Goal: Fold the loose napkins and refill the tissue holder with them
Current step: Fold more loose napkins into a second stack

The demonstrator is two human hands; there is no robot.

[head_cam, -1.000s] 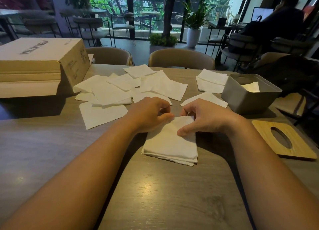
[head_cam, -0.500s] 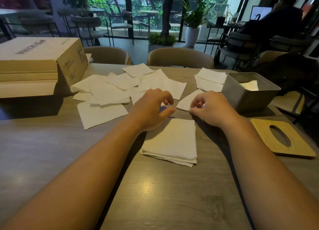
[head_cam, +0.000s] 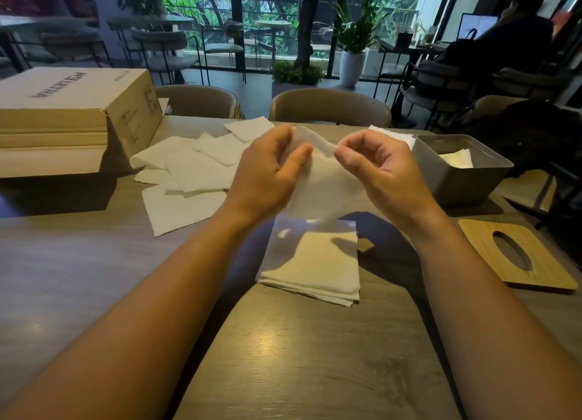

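A thin white napkin (head_cam: pixel 324 180) hangs in the air between my hands, blurred. My left hand (head_cam: pixel 267 177) pinches its upper left edge and my right hand (head_cam: pixel 381 170) pinches its upper right edge. Below them a stack of folded napkins (head_cam: pixel 318 268) lies on the wooden table (head_cam: pixel 299 356). Several loose napkins (head_cam: pixel 195 170) are spread at the middle left. The grey tissue holder (head_cam: pixel 456 180) stands open at the right with folded napkins (head_cam: pixel 456 159) inside. Its wooden lid (head_cam: pixel 516 255) with an oval slot lies flat beside my right forearm.
A large cardboard box (head_cam: pixel 72 117) sits at the table's left back. Two chairs (head_cam: pixel 327 107) stand behind the far edge. A few more napkins (head_cam: pixel 393 136) lie behind my right hand. A seated person (head_cam: pixel 504 41) is at another table at the far right.
Both hands left the folded stack, reached to a loose napkin just beyond it, and have lifted it into the air between them.
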